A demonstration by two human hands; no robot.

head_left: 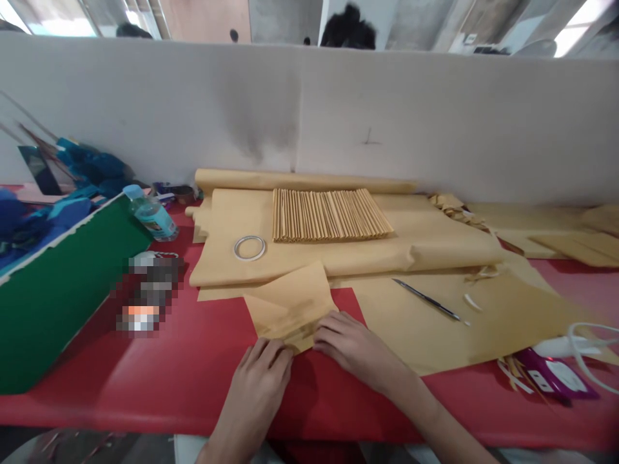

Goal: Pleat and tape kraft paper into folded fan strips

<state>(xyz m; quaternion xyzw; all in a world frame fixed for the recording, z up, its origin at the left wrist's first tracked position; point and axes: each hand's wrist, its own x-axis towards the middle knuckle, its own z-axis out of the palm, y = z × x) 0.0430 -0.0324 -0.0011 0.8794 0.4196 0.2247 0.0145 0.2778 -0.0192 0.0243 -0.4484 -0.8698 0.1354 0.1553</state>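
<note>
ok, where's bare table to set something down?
Main patch: front red tabletop, between the green panel and left hand. Smaller: strip between the right forearm and purple device. Crowded: centre, under layered brown paper and pleated stack.

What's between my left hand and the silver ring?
In the head view, between your left hand and the silver ring come the small brown sheet and the near edge of the large brown paper.
</note>
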